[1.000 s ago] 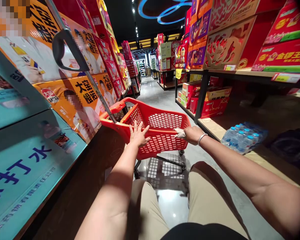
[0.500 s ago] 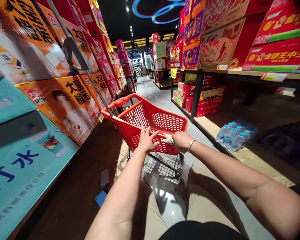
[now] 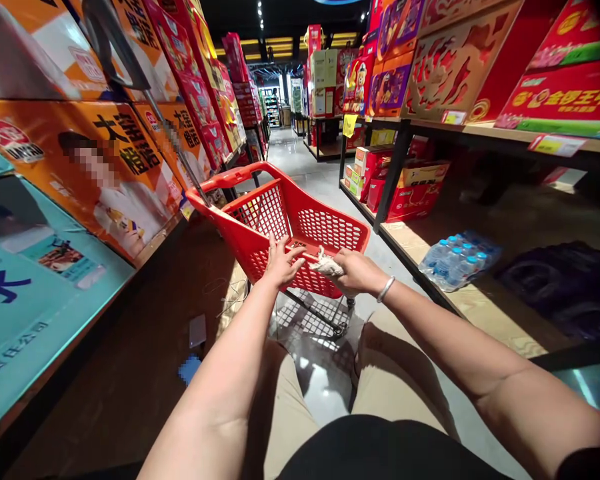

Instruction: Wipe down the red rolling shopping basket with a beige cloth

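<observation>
A red plastic shopping cart (image 3: 307, 177) with mesh sides stands in front of me in the aisle. My left hand (image 3: 281, 268) rests at its near rim with the fingers spread, holding nothing. A crumpled off-white cloth (image 3: 327, 267) is gripped in my right hand (image 3: 359, 271), which is closed round one end of it. The cloth lies against the same rim, just right of my left hand. A silver band circles my right wrist. From the cart's handle end a thin metal pole (image 3: 173, 137) with a dark grey loop-shaped part (image 3: 115, 47) slants up leftward.
Stacked orange cartons (image 3: 65, 153) and a turquoise carton (image 3: 45, 267) line the left side. On the right, a black-framed shelf (image 3: 393, 173) bears red gift boxes, with a pack of water bottles (image 3: 457, 260) on its lower board. A phone-like object (image 3: 197, 331) lies low at left.
The view has tilted down and shifted slightly right, so the cart appears higher and further left. My right hand and the cloth have moved a little left along the rim, closer to my left hand.
</observation>
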Tool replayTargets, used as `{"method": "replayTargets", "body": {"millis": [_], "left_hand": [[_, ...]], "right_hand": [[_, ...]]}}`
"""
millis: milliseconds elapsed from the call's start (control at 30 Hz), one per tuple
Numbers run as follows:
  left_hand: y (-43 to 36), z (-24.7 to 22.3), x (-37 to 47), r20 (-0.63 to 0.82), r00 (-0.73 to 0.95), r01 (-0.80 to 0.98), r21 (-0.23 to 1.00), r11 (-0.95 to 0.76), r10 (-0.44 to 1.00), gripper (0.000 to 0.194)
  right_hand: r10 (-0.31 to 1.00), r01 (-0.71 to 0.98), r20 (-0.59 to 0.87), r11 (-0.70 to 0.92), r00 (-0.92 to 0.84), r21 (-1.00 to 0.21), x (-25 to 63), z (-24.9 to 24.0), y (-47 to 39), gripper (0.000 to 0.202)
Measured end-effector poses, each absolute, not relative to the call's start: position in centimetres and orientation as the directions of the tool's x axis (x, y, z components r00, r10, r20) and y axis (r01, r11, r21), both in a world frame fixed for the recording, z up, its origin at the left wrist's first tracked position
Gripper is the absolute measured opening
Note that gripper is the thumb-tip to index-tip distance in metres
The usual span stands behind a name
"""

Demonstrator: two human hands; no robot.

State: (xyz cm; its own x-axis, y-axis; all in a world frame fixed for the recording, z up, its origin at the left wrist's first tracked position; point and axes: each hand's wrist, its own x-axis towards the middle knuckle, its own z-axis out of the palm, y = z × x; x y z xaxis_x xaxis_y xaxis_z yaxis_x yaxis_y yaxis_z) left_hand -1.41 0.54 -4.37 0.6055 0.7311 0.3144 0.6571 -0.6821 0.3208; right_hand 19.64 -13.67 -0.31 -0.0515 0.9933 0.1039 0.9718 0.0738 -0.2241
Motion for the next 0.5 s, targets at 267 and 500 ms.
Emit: {"method": "replayTargets", "body": {"millis": [267, 500], "left_hand": [[0.8, -4.5, -2.0, 0.255, 0.631, 0.654, 0.334, -0.679, 0.733, 0.047], [1.1, -5.0, -2.2, 0.319, 0.637, 0.613, 0.342, -0.712, 0.702, 0.059]], "right_hand": [[0.876, 0.912, 0.449, 0.318, -0.177, -0.259, 16.0, -1.8, -10.0, 0.032], [0.834, 0.844, 0.444, 0.469, -0.326, -0.259, 19.2, -4.4, -13.2, 0.032]]}}
